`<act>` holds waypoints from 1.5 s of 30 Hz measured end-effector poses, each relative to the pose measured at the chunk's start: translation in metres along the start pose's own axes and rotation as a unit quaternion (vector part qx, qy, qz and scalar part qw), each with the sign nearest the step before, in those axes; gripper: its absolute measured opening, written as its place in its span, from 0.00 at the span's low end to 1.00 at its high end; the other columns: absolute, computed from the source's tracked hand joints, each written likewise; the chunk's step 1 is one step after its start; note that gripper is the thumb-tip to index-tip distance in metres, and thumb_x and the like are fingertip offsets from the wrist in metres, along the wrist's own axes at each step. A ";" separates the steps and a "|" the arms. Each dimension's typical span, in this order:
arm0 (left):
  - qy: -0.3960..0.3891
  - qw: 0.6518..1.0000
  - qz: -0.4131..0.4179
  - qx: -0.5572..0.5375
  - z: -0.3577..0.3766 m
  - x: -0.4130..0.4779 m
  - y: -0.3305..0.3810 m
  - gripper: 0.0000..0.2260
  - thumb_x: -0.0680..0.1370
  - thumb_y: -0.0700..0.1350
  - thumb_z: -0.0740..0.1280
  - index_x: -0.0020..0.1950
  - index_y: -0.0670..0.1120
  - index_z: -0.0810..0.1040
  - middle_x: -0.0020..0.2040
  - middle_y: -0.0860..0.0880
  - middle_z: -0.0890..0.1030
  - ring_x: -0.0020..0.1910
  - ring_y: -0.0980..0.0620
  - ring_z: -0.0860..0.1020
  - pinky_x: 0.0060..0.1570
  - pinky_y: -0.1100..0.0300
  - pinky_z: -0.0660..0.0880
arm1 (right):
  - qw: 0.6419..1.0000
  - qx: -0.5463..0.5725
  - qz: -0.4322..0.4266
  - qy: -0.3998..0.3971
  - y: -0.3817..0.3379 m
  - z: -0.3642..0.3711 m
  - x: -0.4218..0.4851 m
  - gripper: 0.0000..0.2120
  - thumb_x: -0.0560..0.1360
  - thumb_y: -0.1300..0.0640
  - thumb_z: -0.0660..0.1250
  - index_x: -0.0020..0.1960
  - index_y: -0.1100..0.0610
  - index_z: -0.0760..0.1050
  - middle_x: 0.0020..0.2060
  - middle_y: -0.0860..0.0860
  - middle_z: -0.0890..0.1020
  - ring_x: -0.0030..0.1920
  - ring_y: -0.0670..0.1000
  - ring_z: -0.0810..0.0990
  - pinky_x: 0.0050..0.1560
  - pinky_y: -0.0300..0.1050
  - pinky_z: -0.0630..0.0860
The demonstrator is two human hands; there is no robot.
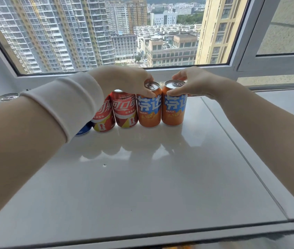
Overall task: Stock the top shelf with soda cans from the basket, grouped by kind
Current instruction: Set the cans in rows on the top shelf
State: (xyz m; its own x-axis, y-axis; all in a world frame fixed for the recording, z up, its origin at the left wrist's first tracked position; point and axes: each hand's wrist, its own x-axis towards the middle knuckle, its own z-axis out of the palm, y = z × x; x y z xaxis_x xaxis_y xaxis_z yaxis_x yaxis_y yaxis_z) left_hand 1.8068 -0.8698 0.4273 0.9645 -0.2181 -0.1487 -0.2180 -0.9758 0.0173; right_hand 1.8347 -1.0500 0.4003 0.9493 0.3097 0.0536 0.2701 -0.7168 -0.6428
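1. Left hand [130, 81] grips the rim of one orange can [149, 112], fingers curled over its top; right hand [192, 85] grips the second orange can [174, 110] likewise.
2. Both stand upright on the glossy white shelf [160, 177], just below the window [124, 33].
3. Red cans [124, 112] and a blue can [84, 130] continue the row under the window.
4. High-rise blocks fill the window.

Two metal orange cans [149, 112], with glossy printed skins and bare silvery lids [152, 85], stand on a smooth, glossy white shelf [160, 177] that mirrors them. Left of the orange cans, red cans [124, 112] carry the same shiny finish, and a matt, soft white cloth cuff [67, 105] crosses in front. Behind the orange cans, clear window glass [106, 33] sits in a smooth pale frame [246, 42].
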 end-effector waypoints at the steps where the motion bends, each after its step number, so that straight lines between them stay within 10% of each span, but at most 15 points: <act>1: 0.000 1.000 -0.001 0.016 0.001 -0.001 0.003 0.26 0.77 0.55 0.62 0.73 0.46 0.63 0.68 0.45 0.71 0.64 0.45 0.71 0.57 0.56 0.68 | 1.000 -0.005 -0.001 0.002 -0.001 0.001 -0.002 0.35 0.68 0.53 0.74 0.70 0.61 0.65 0.66 0.56 0.72 0.63 0.53 0.72 0.57 0.43 0.72; 8: 0.072 0.997 0.016 -0.005 0.017 -0.024 0.006 0.28 0.80 0.53 0.57 0.76 0.44 0.52 0.77 0.45 0.51 0.76 0.47 0.53 0.71 0.53 0.55 | 0.994 -0.072 -0.022 0.085 -0.013 0.007 -0.030 0.37 0.72 0.48 0.68 0.74 0.60 0.56 0.73 0.56 0.61 0.72 0.54 0.61 0.69 0.47 0.60; 18: 0.245 0.967 0.068 0.004 0.040 -0.074 0.008 0.25 0.81 0.50 0.57 0.75 0.42 0.55 0.77 0.44 0.52 0.76 0.49 0.47 0.74 0.54 0.45 | 0.958 -0.204 -0.038 0.199 -0.027 0.037 -0.094 0.33 0.76 0.49 0.63 0.74 0.62 0.55 0.72 0.59 0.61 0.73 0.57 0.57 0.72 0.49 0.55; 45: 0.243 0.967 -0.013 -0.081 0.163 -0.324 0.112 0.25 0.80 0.48 0.59 0.74 0.42 0.58 0.76 0.43 0.55 0.76 0.48 0.50 0.74 0.54 0.46 | 0.952 -0.218 -0.100 0.191 -0.020 0.115 -0.365 0.29 0.77 0.51 0.62 0.72 0.64 0.58 0.72 0.59 0.64 0.75 0.58 0.54 0.74 0.51 0.49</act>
State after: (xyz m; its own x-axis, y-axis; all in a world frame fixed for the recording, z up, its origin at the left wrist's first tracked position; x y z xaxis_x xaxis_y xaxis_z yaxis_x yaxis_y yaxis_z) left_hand 1.4452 -0.9057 0.3168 0.9344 -0.1364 0.3292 -0.2037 -0.9624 0.1796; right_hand 1.4641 -1.0763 0.3058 0.8388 0.2763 0.4692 0.4127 -0.8847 -0.2169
